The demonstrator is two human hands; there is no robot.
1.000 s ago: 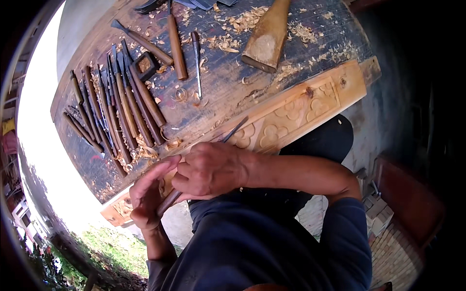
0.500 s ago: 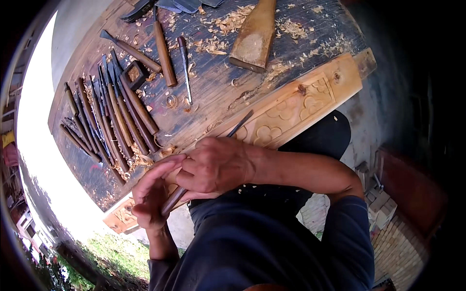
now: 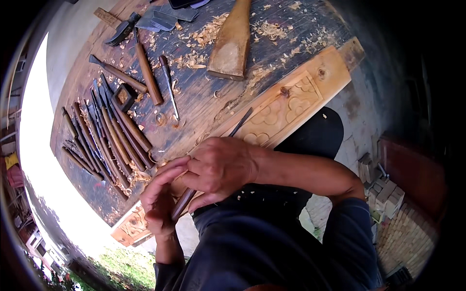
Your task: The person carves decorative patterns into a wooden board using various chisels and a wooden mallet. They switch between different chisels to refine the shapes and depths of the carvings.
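Observation:
A chisel with a brown wooden handle and a dark blade lies slantwise across a carved wooden board. My right hand is closed round it, and the blade sticks out past the knuckles, over the board's carved flowers. Beside the handle's lower end is my left hand, its fingers stretched out and its fingertips touching the right hand. The handle's end lies by the left palm; how firmly they touch cannot be seen. My hands hide the board's middle, while its carved left end shows below the left hand.
Several carving tools lie in a row on the worn wooden table. Behind them are a dark square block, a hammer and a slim screwdriver-like tool. A wooden mallet lies among shavings.
The whole view has shifted a little, bringing more of the hammer into sight. Both hands keep nearly the same hold, with the chisel still in the right one.

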